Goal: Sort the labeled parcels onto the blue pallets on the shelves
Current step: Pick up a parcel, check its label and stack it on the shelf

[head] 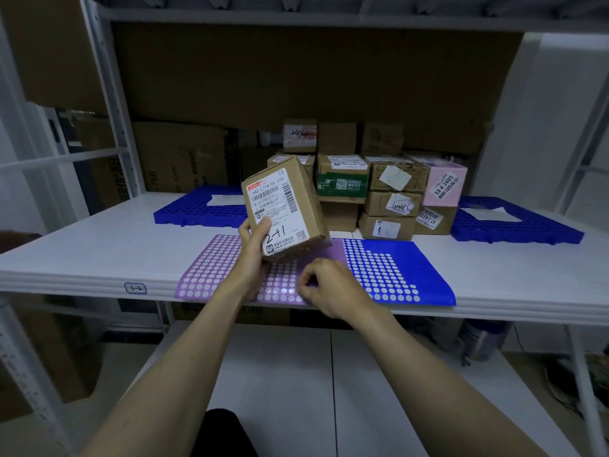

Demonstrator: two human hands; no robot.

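The left hand [255, 239] grips the tilted parcel [284, 206] by one corner only; it may slip. The right hand [324, 286] pinches the sticker sheet [211, 275].

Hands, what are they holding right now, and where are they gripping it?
The left hand grips the cardboard parcel at its lower left edge. The right hand pinches the sticker sheet.

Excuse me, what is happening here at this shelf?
A person is sorting parcels. The left hand holds up a small cardboard box with "241" written on its label. The right hand pinches at the purple sticker sheet near the front edge of the white shelf. Behind, more parcels are stacked in a pile, with a blue pallet at the left and another blue pallet at the right, each holding only a white paper.
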